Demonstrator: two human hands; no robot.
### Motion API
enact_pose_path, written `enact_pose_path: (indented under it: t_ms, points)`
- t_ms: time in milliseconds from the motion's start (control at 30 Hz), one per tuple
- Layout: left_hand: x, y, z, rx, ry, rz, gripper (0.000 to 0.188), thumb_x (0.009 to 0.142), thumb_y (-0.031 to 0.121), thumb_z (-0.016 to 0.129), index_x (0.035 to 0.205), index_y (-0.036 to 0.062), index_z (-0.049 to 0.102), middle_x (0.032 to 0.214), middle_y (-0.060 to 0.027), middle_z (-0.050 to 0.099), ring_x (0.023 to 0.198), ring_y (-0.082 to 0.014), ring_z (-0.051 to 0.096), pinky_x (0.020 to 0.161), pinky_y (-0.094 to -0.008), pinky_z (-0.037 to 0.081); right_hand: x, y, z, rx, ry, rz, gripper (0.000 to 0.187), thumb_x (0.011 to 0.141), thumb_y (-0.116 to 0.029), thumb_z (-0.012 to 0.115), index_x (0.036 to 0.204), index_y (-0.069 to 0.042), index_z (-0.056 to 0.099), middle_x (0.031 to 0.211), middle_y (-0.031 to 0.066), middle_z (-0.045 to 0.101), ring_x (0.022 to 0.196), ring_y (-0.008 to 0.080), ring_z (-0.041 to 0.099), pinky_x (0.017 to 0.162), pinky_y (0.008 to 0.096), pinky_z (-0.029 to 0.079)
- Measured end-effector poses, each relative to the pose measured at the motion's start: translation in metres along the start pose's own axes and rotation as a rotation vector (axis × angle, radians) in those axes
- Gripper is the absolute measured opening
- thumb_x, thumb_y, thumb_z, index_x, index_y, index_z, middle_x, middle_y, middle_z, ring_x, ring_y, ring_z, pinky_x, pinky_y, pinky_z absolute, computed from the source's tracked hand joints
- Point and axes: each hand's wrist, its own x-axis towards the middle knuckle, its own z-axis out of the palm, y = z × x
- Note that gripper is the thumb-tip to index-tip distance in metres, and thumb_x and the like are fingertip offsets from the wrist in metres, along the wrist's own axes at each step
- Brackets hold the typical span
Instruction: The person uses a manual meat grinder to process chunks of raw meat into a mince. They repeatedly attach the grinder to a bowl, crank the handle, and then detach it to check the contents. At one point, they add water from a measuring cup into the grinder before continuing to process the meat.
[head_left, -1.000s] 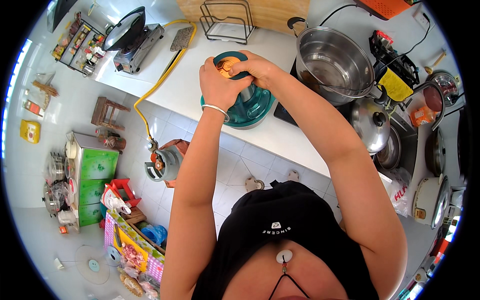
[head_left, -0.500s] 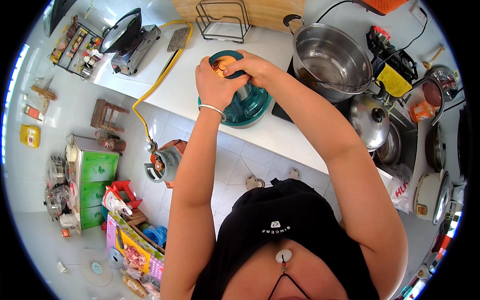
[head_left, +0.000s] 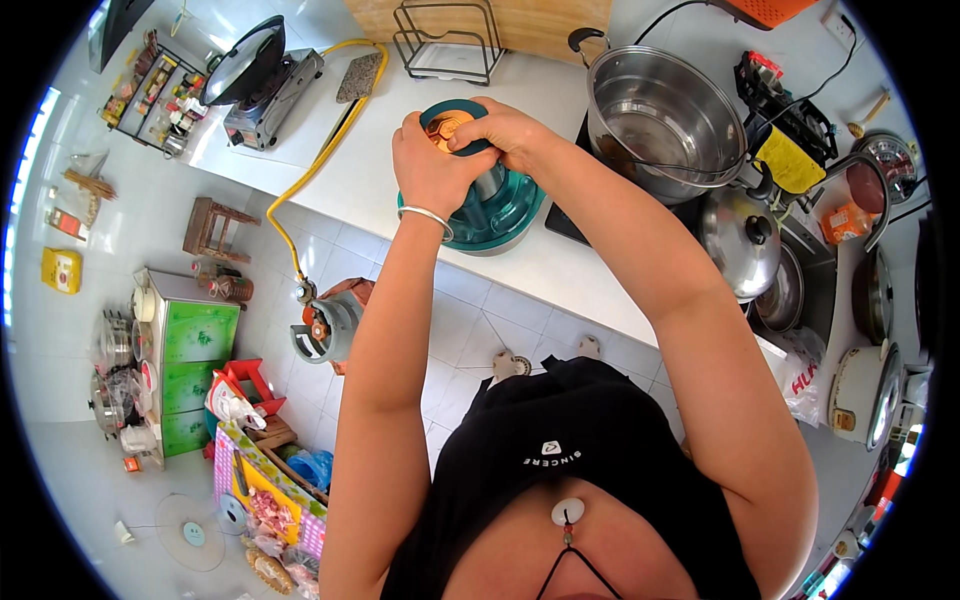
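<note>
A round teal kitchen appliance, which looks like a food chopper (head_left: 508, 215), stands at the front edge of the white counter. It has a wide translucent lower part, a metal column and a teal-rimmed top with an orange-copper centre. My left hand (head_left: 438, 172) is wrapped round the near left side of that top, a silver bangle on its wrist. Reaching over from the right, my right hand (head_left: 508, 132) grips the top's right side, its thumb over the rim. Both hands touch the same part. Their fingertips on the far side are hidden.
A large steel pot (head_left: 665, 115) stands to the right, with a domed lid (head_left: 740, 240) nearby. A wire rack (head_left: 448, 45) is behind. At left, a yellow hose (head_left: 325, 150) runs off the counter to a gas cylinder (head_left: 335, 325); a portable stove (head_left: 275, 100) carries a wok.
</note>
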Motion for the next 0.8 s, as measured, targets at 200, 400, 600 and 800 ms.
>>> enact_pose_path:
  t_ms: [200, 400, 600, 800]
  points:
    - [0.000, -0.002, 0.000, 0.002, -0.003, -0.008, 0.063, 0.052, 0.034, 0.090, 0.093, -0.0015, 0.059, 0.092, -0.0166, 0.065, 0.088, -0.0323, 0.063, 0.078, -0.0403, 0.051, -0.001, 0.000, 0.002, -0.004, 0.015, 0.005, 0.070, 0.064, 0.004, 0.074, 0.129, 0.001, 0.049, 0.117, 0.0164, 0.060, 0.109, 0.0266, 0.060, 0.094, 0.0358, 0.051]
    - [0.001, -0.002, -0.001, 0.017, -0.054, -0.046, 0.076, 0.052, 0.035, 0.090, 0.106, -0.0046, 0.054, 0.101, -0.0187, 0.062, 0.095, -0.0331, 0.061, 0.084, -0.0397, 0.051, 0.003, 0.001, -0.001, -0.015, -0.006, -0.002, 0.070, 0.064, 0.005, 0.073, 0.129, 0.001, 0.049, 0.117, 0.0167, 0.060, 0.108, 0.0266, 0.061, 0.093, 0.0355, 0.052]
    - [0.001, 0.007, -0.007, 0.015, -0.106, -0.104, 0.090, 0.052, 0.036, 0.091, 0.119, -0.0077, 0.049, 0.110, -0.0208, 0.058, 0.103, -0.0337, 0.059, 0.088, -0.0392, 0.051, -0.003, 0.000, 0.001, -0.011, -0.005, -0.017, 0.067, 0.065, 0.003, 0.074, 0.128, 0.002, 0.050, 0.117, 0.0163, 0.060, 0.107, 0.0259, 0.061, 0.093, 0.0351, 0.052]
    - [0.000, -0.001, -0.002, -0.013, -0.029, -0.017, 0.067, 0.052, 0.035, 0.091, 0.096, -0.0027, 0.058, 0.093, -0.0169, 0.065, 0.088, -0.0307, 0.064, 0.078, -0.0389, 0.051, -0.009, -0.007, -0.003, 0.045, -0.151, 0.009, 0.058, 0.075, -0.011, 0.076, 0.126, 0.000, 0.053, 0.120, 0.0141, 0.061, 0.106, 0.0238, 0.062, 0.092, 0.0327, 0.052]
